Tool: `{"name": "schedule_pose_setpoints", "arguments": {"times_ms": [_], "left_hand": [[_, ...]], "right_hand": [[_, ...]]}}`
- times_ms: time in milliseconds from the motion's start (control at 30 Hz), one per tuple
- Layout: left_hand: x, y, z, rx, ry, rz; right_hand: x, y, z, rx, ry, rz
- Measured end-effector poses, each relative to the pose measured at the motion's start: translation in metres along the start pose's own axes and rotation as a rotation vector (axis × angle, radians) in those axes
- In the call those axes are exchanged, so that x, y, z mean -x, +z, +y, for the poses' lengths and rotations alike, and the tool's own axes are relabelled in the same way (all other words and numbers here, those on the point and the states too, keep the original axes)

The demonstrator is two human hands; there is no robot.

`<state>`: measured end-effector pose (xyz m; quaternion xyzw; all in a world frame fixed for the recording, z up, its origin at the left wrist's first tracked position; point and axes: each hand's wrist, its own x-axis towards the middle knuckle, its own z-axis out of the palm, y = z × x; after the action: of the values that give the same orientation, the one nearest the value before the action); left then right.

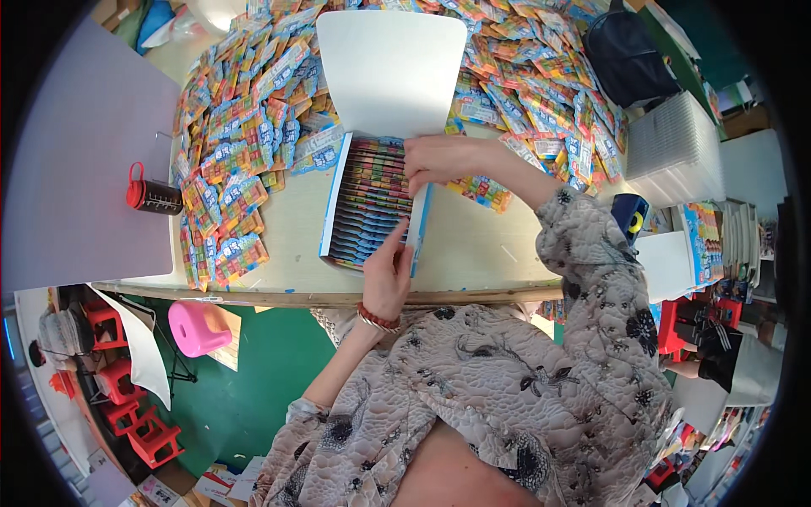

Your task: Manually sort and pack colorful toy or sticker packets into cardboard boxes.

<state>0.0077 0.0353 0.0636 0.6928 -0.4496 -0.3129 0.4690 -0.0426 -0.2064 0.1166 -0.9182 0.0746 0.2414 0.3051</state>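
A white and blue cardboard box (335, 198) stands on the table near its front edge, its white lid (393, 72) raised at the back. Inside, flat colourful packets (372, 182) stand on edge in a tight row. My right hand (439, 160) reaches over the box's far right side, fingers curled down at the inner wall; whatever they grip is hidden. At the near right corner is my left hand (387, 279), its fingers stretched out over the packets and the right wall. A red beaded bracelet (378, 318) circles my left wrist.
Loose packets (241, 127) lie heaped at the left, back and right of the table (296, 228). A dark bottle with a red cap (156, 196) is at the left. A black bag (629, 55), stacked clear trays (676, 148) and a tape dispenser (630, 217) are at the right.
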Motion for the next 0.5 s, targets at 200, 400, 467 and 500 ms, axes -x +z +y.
{"name": "schedule_pose_setpoints", "arguments": {"times_ms": [200,400,467,500], "left_hand": [[0.01,0.008,0.003,-0.533,0.302,0.178],[0.013,0.005,0.008,-0.842,0.355,0.084],[0.015,0.008,0.006,-0.883,0.347,0.063],[0.016,0.01,0.005,-0.925,0.336,0.05]], "right_hand": [[0.012,0.066,-0.01,0.241,-0.227,1.193],[0.009,0.165,-0.048,-0.865,0.381,1.187],[-0.002,0.162,-0.045,-0.849,0.393,1.263],[-0.006,0.159,-0.04,-0.828,0.398,1.336]]}}
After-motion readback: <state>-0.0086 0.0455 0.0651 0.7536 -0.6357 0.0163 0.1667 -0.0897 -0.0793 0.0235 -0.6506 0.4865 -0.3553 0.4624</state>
